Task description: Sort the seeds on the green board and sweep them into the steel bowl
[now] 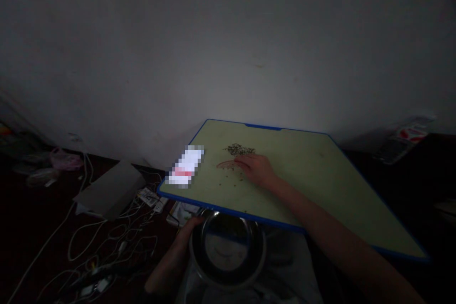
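My right hand (257, 169) lies flat on a pale green tabletop with a blue rim (322, 171), fingers stretched out beside a small heap of dark seeds or grains (239, 149). A few loose grains are scattered near the fingertips. My left hand (187, 229) grips the left rim of a shiny steel bowl (228, 251), held just below the table's near edge, over my lap. The bowl's inside shows only reflections.
A blurred-out white and red item (185, 166) lies at the table's left edge. On the dark floor to the left are tangled white cables (107, 242) and a flat grey box (110, 189). A packet (406, 138) leans at right. A plain wall stands behind.
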`<state>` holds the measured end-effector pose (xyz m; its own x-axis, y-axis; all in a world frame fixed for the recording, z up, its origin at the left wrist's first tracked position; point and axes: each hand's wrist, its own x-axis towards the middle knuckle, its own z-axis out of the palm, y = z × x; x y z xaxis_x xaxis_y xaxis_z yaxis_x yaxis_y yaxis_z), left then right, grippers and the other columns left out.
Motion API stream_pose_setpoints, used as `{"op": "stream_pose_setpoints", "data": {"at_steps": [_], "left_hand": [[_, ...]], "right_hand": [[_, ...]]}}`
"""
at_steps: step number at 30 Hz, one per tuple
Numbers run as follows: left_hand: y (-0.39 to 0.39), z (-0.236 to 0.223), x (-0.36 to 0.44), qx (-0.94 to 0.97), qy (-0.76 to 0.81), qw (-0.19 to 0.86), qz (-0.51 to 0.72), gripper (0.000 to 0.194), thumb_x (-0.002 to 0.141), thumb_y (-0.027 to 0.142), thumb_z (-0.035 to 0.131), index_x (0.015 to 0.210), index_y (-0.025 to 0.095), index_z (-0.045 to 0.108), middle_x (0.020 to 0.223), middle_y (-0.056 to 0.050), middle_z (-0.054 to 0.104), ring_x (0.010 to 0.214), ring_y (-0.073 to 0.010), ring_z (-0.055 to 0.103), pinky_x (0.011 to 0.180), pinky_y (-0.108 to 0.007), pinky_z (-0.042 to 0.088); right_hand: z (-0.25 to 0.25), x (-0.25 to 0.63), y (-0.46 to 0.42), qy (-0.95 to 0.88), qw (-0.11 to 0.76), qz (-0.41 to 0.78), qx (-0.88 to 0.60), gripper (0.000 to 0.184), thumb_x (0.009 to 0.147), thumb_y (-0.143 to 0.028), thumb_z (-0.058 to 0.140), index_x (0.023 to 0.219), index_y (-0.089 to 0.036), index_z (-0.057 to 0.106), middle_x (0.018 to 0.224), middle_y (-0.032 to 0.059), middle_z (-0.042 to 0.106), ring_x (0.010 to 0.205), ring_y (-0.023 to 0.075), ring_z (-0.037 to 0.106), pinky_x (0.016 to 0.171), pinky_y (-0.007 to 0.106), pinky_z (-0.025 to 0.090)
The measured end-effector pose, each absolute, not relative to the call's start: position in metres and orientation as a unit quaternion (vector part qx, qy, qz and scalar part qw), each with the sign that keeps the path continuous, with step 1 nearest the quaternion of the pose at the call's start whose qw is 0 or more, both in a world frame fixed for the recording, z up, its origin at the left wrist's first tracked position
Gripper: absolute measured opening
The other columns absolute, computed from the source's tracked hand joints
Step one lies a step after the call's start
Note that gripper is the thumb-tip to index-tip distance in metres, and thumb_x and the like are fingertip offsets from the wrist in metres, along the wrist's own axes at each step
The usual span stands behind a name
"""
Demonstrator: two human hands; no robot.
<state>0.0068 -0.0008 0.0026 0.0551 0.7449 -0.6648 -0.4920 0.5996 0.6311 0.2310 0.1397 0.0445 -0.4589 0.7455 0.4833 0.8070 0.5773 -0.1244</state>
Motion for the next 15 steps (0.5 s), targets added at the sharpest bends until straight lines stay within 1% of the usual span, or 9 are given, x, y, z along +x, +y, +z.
{"op": "stream_pose_setpoints", "data": {"at_steps": [2,5,9,15], "left_hand": [[-0.001,0.002,0.007,0.130,0.536,0.719,0.423,0.023,0.077,0.025,0.060,0.059,0.013,0.067,0.050,-0.004,0.070,0.046,-0.0157,0.062,0.054,-0.025,0.048],[-0.002,0.004,0.006,0.130,0.523,0.735,0.412,0.023,0.078,0.026,0.057,0.063,0.013,0.069,0.054,-0.005,0.072,0.048,-0.0172,0.063,0.056,-0.027,0.049],[0.000,0.006,0.006,0.125,0.523,0.736,0.410,0.024,0.076,0.026,0.058,0.058,0.014,0.068,0.047,-0.002,0.068,0.045,-0.0157,0.061,0.053,-0.025,0.048],[0.002,-0.002,0.004,0.129,0.519,0.742,0.403,0.025,0.075,0.030,0.062,0.056,0.015,0.067,0.047,-0.002,0.068,0.044,-0.0154,0.060,0.052,-0.025,0.047]], "right_hand": [[0.044,0.232,0.139,-0.855,0.252,-0.058,-0.450,0.027,0.094,-0.031,0.046,0.104,-0.025,0.071,0.099,0.0033,0.074,0.084,0.0181,0.067,0.076,0.029,0.048],[0.044,0.234,0.138,-0.856,0.254,-0.055,-0.446,0.026,0.094,-0.029,0.048,0.104,-0.025,0.070,0.098,0.0035,0.074,0.084,0.0179,0.067,0.076,0.028,0.047],[0.046,0.238,0.135,-0.864,0.255,-0.052,-0.432,0.024,0.092,-0.025,0.049,0.104,-0.024,0.070,0.100,0.0041,0.073,0.085,0.0181,0.067,0.076,0.028,0.047],[0.048,0.242,0.130,-0.865,0.249,-0.047,-0.434,0.024,0.092,-0.025,0.049,0.103,-0.023,0.070,0.094,0.0045,0.074,0.081,0.0186,0.067,0.073,0.029,0.048]]}}
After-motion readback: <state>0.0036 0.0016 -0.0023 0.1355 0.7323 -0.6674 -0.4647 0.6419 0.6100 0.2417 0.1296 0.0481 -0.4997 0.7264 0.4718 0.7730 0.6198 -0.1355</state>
